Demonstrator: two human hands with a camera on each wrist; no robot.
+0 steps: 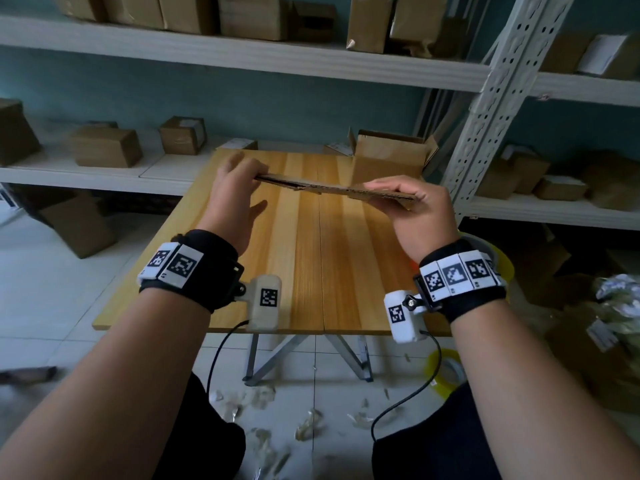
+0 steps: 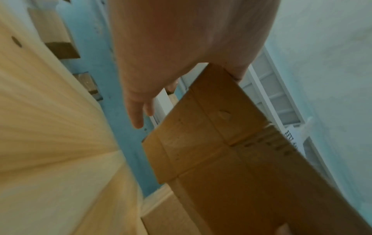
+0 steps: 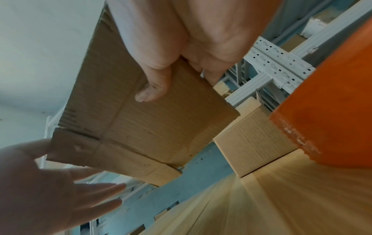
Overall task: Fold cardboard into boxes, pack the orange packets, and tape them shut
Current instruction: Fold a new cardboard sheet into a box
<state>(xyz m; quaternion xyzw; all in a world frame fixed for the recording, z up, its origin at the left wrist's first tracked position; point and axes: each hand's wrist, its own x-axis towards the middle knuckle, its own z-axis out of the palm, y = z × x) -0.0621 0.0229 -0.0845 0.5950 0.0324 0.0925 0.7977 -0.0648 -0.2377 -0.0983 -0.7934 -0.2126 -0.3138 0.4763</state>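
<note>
A flattened cardboard box blank point(image 1: 332, 188) hangs level above the wooden table point(image 1: 304, 271), held between my hands. My right hand point(image 1: 398, 195) pinches its right end; in the right wrist view the thumb point(image 3: 153, 89) presses on the cardboard point(image 3: 151, 127). My left hand point(image 1: 242, 174) is spread, with straight fingers point(image 2: 136, 114), and its palm touches the left corner of the cardboard point(image 2: 221, 151). The same spread left hand point(image 3: 70, 182) shows in the right wrist view. An orange object point(image 3: 332, 111) lies close by my right wrist, mostly hidden in the head view.
An open-topped cardboard box point(image 1: 388, 157) stands at the table's far right corner. Shelves with several boxes point(image 1: 107, 147) run behind and on both sides, with a metal upright point(image 1: 485, 109) at the right. A tape roll point(image 1: 445, 372) and scraps lie on the floor.
</note>
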